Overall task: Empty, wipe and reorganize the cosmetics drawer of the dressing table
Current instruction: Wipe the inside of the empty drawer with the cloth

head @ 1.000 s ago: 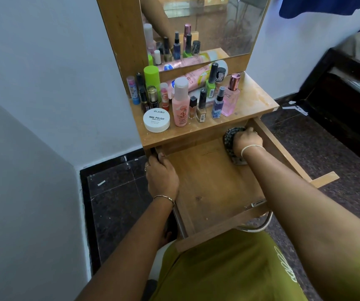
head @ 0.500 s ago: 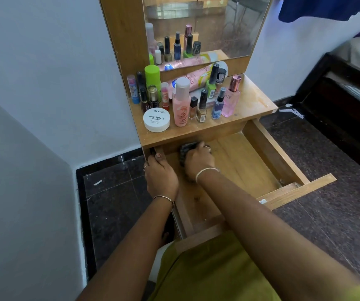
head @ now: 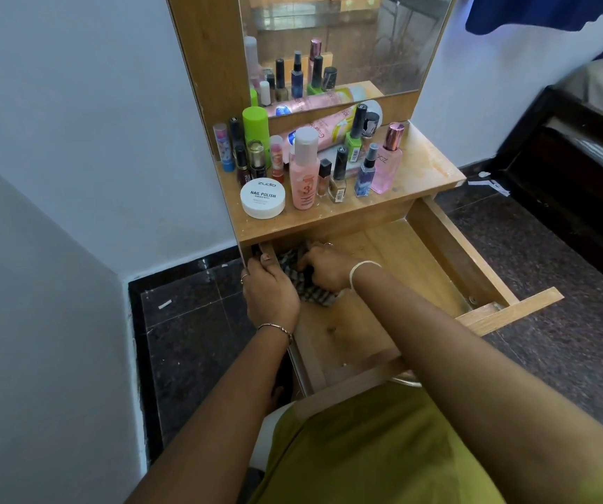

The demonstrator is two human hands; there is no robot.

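The right hand [head: 325, 269], fingers curled round a checked cloth [head: 312, 293], has swept from the emptied drawer's [head: 402, 256] back right to its back left, beside the left hand [head: 271, 298] gripping the drawer's side wall, so wiping seems well underway.

Back left corner of your drawer [head: 454, 251] is blocked: checked cloth [head: 315, 295], right hand [head: 326, 271] on it, left hand [head: 271, 294] gripping the left wall, all under the front edge of the tabletop [head: 424, 165]. Drawer floor toward the right wall lies open. Bottles [head: 303, 172] crowd the tabletop's left and middle; right end bare.
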